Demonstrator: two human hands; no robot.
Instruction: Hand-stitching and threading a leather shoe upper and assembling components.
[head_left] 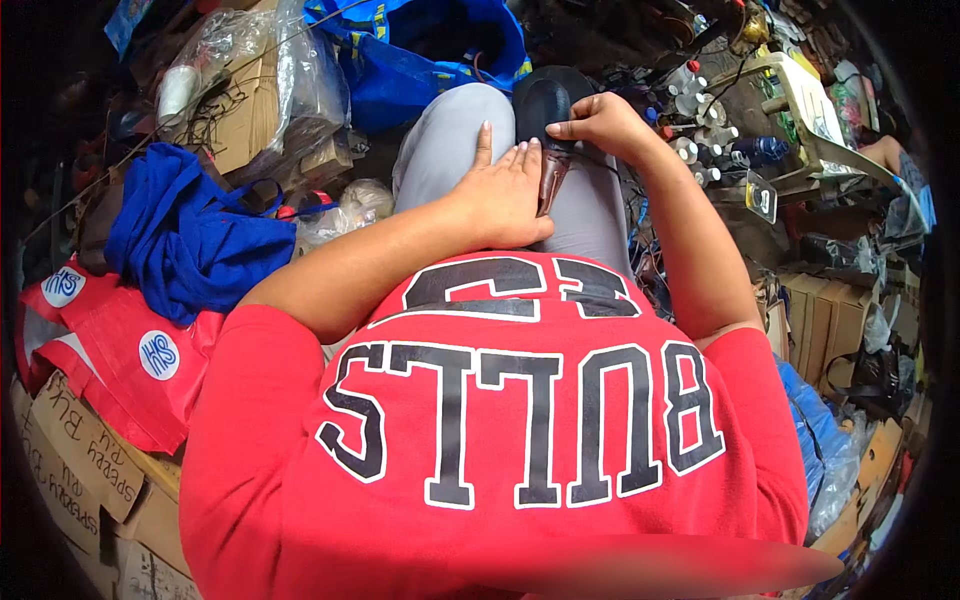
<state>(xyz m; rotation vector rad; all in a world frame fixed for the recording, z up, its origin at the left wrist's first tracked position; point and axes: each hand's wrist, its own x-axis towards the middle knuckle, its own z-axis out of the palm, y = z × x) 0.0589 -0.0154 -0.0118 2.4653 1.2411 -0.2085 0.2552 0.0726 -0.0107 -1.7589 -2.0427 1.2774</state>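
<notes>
A shoe (553, 178) with a brown upper and a black sole (540, 106) rests sole-up across my lap, between my grey-trousered thighs. My left hand (500, 195) lies over its near left side; the fingers press along its edge, one finger is spread onto my left knee, and the thumb sits by the brown part. At the sole's right edge, my right hand (607, 125) is closed in a pinch. Whatever it pinches is too small to make out. A dark strand (598, 160) runs beneath that hand across my right thigh.
Beyond my knees sits a blue bag (420, 60). Plastic-wrapped cardboard (250, 120) and blue cloth (190, 235) lie left, above a red bag (120, 350). Several small bottles (705, 130) and a cream plastic chair (815, 110) stand right, near cardboard boxes (820, 325).
</notes>
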